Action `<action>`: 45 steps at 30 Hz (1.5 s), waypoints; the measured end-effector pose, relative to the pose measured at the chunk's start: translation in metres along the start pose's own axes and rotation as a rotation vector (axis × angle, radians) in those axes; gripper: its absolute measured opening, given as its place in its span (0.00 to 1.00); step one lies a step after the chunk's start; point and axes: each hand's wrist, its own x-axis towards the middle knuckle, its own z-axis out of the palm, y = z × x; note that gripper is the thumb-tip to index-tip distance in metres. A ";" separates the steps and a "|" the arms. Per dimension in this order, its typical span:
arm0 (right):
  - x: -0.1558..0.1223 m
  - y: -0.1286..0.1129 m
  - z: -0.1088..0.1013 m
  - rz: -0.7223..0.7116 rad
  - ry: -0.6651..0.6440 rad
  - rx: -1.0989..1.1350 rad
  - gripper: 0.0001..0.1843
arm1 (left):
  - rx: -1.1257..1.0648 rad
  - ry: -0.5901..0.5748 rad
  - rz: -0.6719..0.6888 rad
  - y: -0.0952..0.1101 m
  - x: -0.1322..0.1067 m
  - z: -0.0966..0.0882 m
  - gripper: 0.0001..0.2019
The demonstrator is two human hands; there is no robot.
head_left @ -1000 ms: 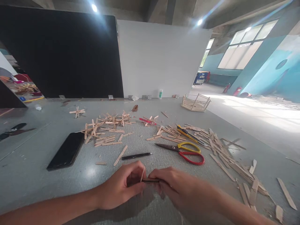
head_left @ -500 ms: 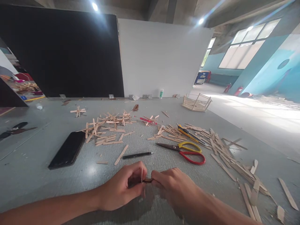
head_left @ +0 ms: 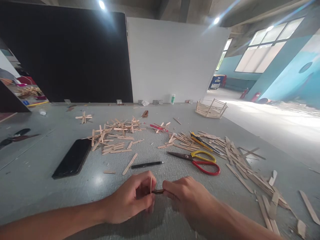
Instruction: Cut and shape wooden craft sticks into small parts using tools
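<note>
My left hand (head_left: 136, 198) is closed, gripping a wooden craft stick (head_left: 151, 184) upright between thumb and fingers, its thin edge towards me. My right hand (head_left: 186, 196) is also closed, pinching a small thin brown piece (head_left: 158, 191) whose kind I cannot make out. The tip of that piece reaches the craft stick from the right; most of it is hidden in my fingers. Beyond my hands lie a black pen (head_left: 147, 165), a single loose stick (head_left: 130, 164) and scissors (head_left: 192, 156) with one yellow and one red handle.
A phone (head_left: 72, 158) lies at left, beside dark scissors (head_left: 17, 136). Joined sticks (head_left: 122, 126) spread behind it. On the right, a yellow cutter (head_left: 205, 143) rests on a pile of sticks (head_left: 237, 160). Farther back stand a stick-built frame (head_left: 211, 109) and a small bottle (head_left: 172, 99).
My hands keep almost the same pose and grip. The brown piece shifts very slightly against the stick, and the whole view moves a little.
</note>
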 end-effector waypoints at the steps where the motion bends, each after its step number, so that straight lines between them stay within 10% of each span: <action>1: -0.001 0.008 -0.003 0.008 0.017 -0.008 0.10 | -0.027 0.025 0.013 -0.001 0.000 -0.001 0.18; 7: -0.008 0.054 -0.024 0.143 0.195 -0.120 0.15 | -0.156 0.078 0.038 -0.002 0.003 -0.004 0.15; 14: -0.004 0.054 0.000 0.180 0.242 -0.200 0.18 | -0.211 0.080 0.052 0.002 0.005 -0.005 0.11; 25: -0.007 0.065 0.016 0.131 0.204 -0.264 0.18 | -0.587 0.164 0.139 0.082 -0.010 -0.005 0.32; 34: -0.002 0.068 0.008 0.013 0.332 -0.228 0.21 | -0.562 0.196 0.117 0.089 -0.019 0.008 0.31; 39: -0.002 0.022 -0.030 0.047 0.443 0.052 0.14 | -0.514 0.272 0.098 0.089 -0.022 0.008 0.32; 45: 0.002 -0.080 -0.064 0.084 0.124 0.719 0.16 | -0.495 0.252 0.072 0.084 -0.024 0.016 0.33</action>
